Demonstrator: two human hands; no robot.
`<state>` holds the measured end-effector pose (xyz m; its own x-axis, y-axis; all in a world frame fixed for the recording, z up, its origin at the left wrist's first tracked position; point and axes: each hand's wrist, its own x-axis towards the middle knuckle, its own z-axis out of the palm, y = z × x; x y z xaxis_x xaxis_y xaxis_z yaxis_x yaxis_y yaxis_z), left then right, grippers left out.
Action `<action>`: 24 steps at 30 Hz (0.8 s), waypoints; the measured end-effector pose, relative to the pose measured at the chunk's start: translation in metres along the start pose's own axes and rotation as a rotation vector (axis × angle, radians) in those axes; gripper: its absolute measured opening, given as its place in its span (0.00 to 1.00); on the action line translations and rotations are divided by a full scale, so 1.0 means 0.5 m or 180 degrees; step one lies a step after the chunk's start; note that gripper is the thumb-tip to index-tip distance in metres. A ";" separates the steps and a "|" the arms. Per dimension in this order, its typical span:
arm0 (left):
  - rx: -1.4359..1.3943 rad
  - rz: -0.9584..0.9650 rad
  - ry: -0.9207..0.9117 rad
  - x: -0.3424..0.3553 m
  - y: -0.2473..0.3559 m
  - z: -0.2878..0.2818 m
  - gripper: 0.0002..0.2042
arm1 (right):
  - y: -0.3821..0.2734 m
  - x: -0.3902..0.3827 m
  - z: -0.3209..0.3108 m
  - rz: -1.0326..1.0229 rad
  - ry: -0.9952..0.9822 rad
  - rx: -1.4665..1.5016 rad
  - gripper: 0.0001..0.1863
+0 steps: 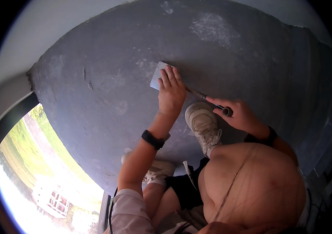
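Observation:
A scraper with a flat pale metal blade and a long thin handle rests on the grey floor. My left hand lies over the blade, its fingers stretched out on top and slightly apart; the thumb is hidden. Around the handle's near end, my right hand is closed, with the index finger reaching along the shaft. The round end of the handle sticks out by that hand.
The floor has whitish patches and small dark gouges. My beige shoe stands just below the handle, beside my bent bare knee. Pale walls edge the floor, and a bright window is at lower left.

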<state>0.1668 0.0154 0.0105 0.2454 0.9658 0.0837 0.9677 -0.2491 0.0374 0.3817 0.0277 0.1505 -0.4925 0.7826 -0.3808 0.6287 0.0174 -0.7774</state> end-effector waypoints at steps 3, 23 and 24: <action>0.0105 -0.0216 -0.0200 0.048 -0.065 -0.011 0.27 | -0.004 0.069 0.030 0.0022 -0.0050 -0.0022 0.24; -0.0433 0.0215 -0.0336 -0.079 0.070 -0.038 0.26 | 0.030 -0.122 0.003 -0.0114 -0.0029 -0.0206 0.23; -0.0323 0.0198 -0.0317 -0.078 0.067 -0.033 0.26 | 0.023 -0.114 0.003 -0.0085 -0.0069 -0.0232 0.23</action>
<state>0.1887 -0.0317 0.0250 0.3140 0.9494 -0.0099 0.9410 -0.3098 0.1361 0.4161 -0.0176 0.1625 -0.5220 0.7676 -0.3718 0.6569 0.0838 -0.7493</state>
